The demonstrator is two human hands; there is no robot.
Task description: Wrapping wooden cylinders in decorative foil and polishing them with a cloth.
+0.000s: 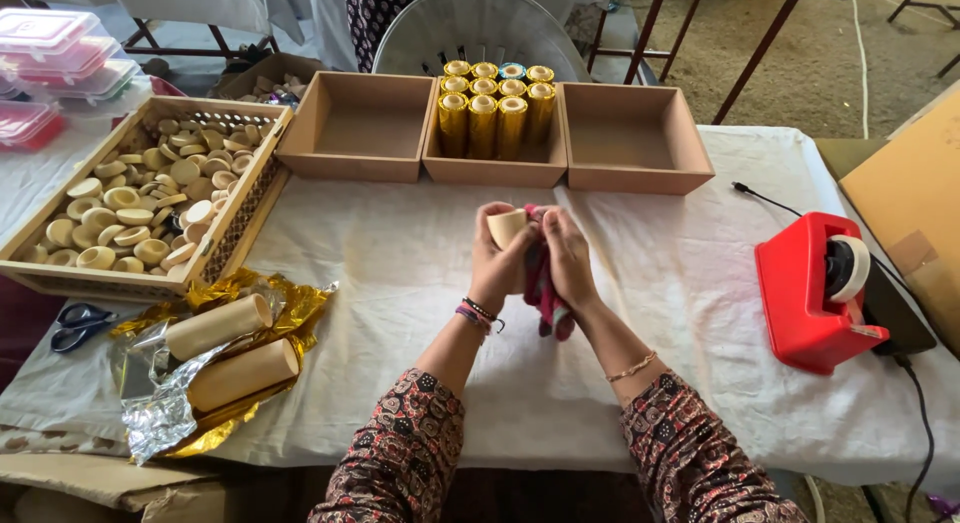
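A white-clothed desk (420, 283) carries a wooden tray of round caps (140, 198), three brown boxes, the middle box (495, 168) filled with gold-wrapped tubes (495, 113), and a red tape dispenser (815, 288). Above the cloth, the left hand (497, 263) wraps its fingers around a bare wooden tube (508, 226), while the right hand (568, 258) presses a pink cloth (540, 283) against it, fingers closed.
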